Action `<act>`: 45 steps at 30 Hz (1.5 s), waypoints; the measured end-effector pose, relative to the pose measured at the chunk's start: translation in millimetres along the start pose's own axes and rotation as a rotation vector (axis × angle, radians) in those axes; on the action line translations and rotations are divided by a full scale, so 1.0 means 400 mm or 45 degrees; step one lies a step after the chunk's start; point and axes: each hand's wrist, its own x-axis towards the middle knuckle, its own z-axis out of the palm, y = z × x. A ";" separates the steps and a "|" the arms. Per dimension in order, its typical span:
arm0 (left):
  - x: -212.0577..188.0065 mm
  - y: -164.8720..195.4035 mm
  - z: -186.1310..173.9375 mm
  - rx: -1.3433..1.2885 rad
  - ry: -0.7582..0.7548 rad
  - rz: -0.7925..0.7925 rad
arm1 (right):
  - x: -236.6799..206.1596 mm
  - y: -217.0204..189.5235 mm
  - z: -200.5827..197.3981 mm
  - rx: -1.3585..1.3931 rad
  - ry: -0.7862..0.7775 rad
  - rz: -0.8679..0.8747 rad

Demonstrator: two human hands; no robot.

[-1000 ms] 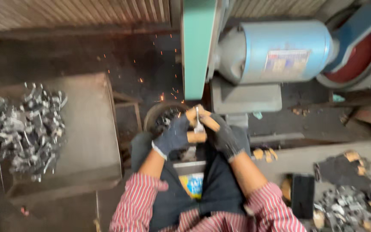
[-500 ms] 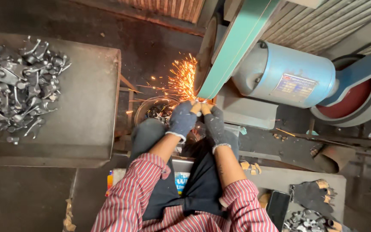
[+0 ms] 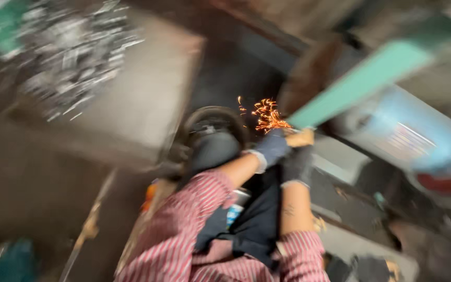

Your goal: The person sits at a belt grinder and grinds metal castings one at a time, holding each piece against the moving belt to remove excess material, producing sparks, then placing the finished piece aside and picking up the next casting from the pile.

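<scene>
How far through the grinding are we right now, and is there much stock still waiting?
In hand: both gloved hands, left hand and right hand, press a small piece, too blurred to make out, against the green belt, throwing sparks. Left: a heap of metal parts sits on the table. What is done cannot be told; the view is blurred.

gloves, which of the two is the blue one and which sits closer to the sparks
The left hand wears the blue glove and is nearer the orange sparks at the green belt. The right hand wears a darker grey glove, lower and farther away.

Fewer sparks (image 3: 267,116) now, view tilted, blurred
</scene>
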 end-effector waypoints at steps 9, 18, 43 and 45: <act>-0.358 0.281 -0.483 1.680 0.260 0.943 | -0.197 -0.015 0.033 -0.417 -0.060 -0.248; -0.568 0.364 -0.932 2.102 1.173 0.011 | -0.334 0.061 0.235 -1.866 -0.608 -0.355; -0.068 0.064 -0.042 1.543 0.389 0.323 | -0.018 0.070 0.101 0.616 -0.190 0.226; -0.065 0.037 -0.068 1.365 0.397 0.670 | -0.008 0.075 0.103 0.455 -0.072 0.281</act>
